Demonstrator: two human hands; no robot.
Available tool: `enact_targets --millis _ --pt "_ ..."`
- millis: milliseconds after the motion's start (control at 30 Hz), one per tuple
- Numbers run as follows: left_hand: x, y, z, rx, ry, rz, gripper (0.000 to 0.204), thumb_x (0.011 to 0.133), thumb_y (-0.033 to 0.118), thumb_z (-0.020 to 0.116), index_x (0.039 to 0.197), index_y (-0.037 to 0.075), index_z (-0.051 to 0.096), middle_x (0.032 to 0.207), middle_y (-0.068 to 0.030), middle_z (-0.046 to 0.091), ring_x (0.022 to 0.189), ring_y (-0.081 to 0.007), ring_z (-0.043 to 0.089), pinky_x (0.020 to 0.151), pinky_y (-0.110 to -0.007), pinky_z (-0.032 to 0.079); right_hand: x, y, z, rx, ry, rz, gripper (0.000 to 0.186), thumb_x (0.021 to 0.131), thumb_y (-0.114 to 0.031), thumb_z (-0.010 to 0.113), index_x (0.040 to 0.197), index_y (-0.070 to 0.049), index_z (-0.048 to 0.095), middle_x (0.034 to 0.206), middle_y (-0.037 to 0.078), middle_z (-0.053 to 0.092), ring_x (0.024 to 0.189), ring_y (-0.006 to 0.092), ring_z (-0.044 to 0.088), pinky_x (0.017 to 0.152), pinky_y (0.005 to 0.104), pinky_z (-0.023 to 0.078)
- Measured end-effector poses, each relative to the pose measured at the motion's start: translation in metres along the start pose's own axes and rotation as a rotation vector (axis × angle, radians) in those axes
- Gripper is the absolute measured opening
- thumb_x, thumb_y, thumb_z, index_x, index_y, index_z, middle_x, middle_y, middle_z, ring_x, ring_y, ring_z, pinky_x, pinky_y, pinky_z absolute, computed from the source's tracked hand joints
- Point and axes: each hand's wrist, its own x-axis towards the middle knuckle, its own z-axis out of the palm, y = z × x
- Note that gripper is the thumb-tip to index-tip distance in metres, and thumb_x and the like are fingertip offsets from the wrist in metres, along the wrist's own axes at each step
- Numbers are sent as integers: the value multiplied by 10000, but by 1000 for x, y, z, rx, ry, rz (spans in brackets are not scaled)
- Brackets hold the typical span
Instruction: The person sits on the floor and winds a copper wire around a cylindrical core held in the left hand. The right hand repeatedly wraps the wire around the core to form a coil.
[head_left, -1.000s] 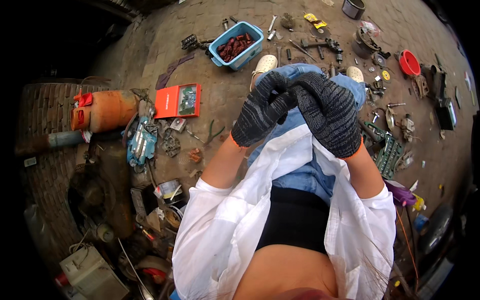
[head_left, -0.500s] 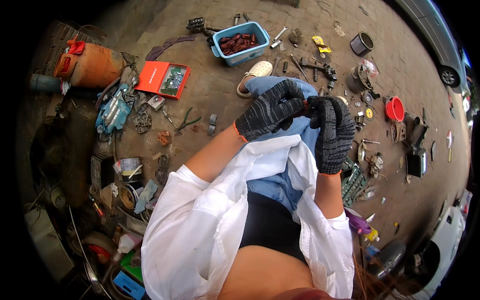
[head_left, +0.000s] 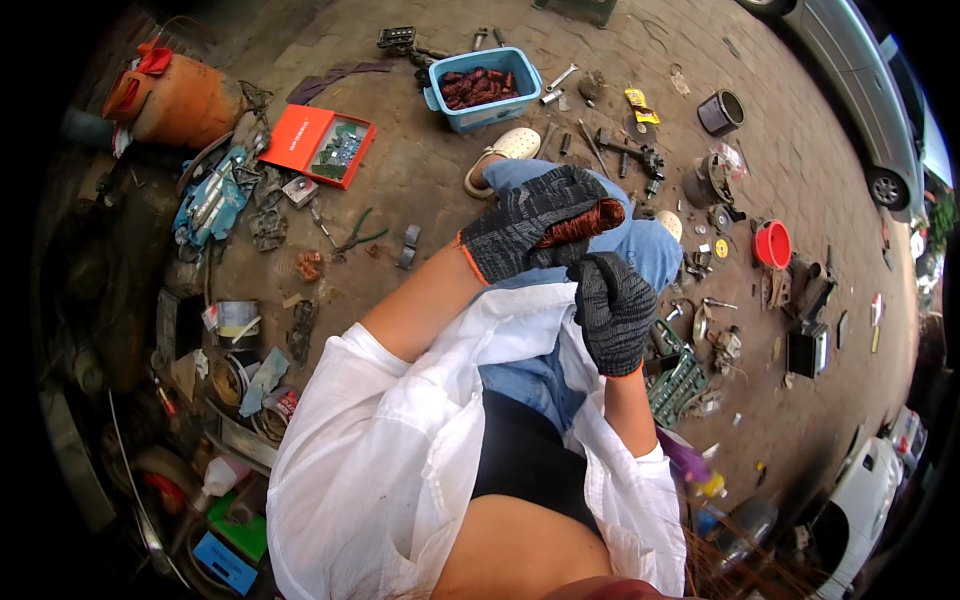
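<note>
My left hand (head_left: 525,225), in a dark grey knit glove, is closed around a bundle of reddish copper wire (head_left: 580,223) above my jeans. My right hand (head_left: 610,310), gloved alike, is curled just below and right of the bundle; what is in its fingers, if anything, is hidden. Beyond my knees stands a blue plastic tub (head_left: 450,108) with several reddish-brown bundles (head_left: 478,86) in it.
Around me lie an orange box (head_left: 290,135), a gas cylinder (head_left: 190,100), pliers (head_left: 360,235), a hammer-like tool (head_left: 620,140), a red bowl (head_left: 772,245), a green tool case (head_left: 670,370), cans and metal parts. Cars (head_left: 850,90) stand at the right.
The copper bundle, mostly hidden before, now shows in my left hand. My right hand has moved down, away from its top end. The view has swung, shifting the surroundings.
</note>
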Motion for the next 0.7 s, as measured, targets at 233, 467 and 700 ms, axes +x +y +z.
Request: enact_targets --millis 233,467,700 --pt "-1 16 -11 -271 -113 -110 544 749 -14 660 1256 57 473 1202 -84 548 1138 -210 512 964 -329 416 24 1 -28 325 -141 220 182 896 -123 475 960 -14 607 639 14 568 499 63 495 481 223 406" --pt "21 38 -17 -734 -190 -641 237 879 121 555 1092 20 537 1045 -79 590 945 -112 570 795 -242 488 49 43 -41 -336 -41 -603 296 694 -20 634 988 -25 600 972 139 605 869 301 597 760 354 480" --pt "22 48 -14 -715 -176 -544 213 830 153 652 957 32 531 847 -37 582 728 -97 554 652 -253 478 56 -2 -40 188 -113 85 193 858 -143 544 944 14 616 812 102 617 694 168 575 664 277 466"
